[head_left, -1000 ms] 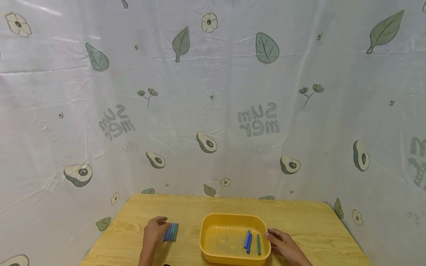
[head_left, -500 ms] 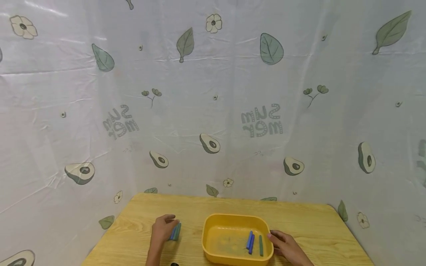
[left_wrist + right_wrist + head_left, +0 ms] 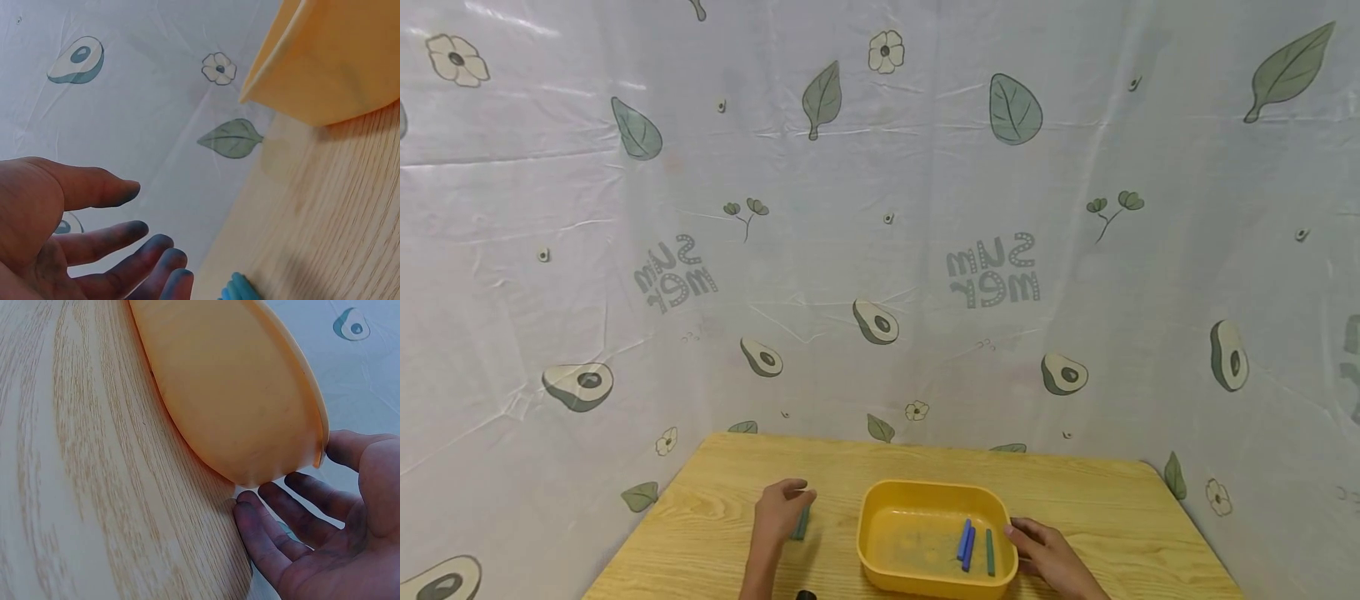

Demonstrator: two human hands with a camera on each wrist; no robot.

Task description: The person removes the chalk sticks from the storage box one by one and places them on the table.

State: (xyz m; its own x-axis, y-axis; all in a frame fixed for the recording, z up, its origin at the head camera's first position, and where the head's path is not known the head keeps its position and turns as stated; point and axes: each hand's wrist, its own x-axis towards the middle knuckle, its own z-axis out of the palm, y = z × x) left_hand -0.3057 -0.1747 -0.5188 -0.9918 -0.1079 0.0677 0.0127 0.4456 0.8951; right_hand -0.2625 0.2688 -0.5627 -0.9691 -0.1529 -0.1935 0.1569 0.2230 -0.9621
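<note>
My left hand [image 3: 777, 512] is over a row of blue and green chalk-like sticks [image 3: 802, 525] on the table, partly covering them from the head camera. In the left wrist view its fingers are spread and relaxed, with dark blue stains on the fingertips and nothing held; tips of the sticks [image 3: 239, 289] show just below. My right hand [image 3: 1047, 554] grips the right end of a yellow plastic tub [image 3: 925, 484], thumb at the rim and fingers against the outer wall [image 3: 250, 425]. Inside the tub lie two blue sticks [image 3: 968, 550] and one green stick [image 3: 990, 554].
A wooden table [image 3: 1097, 508] carries everything, its far edge against a patterned plastic curtain [image 3: 820, 250]. Dusty marks show on the tub's floor. A small dark round object [image 3: 806, 595] sits at the bottom edge of the head view, between the left forearm and the tub.
My left hand has shifted rightward across the row of sticks and now hides more of it. The right hand stays on the tub. The head view has turned slightly.
</note>
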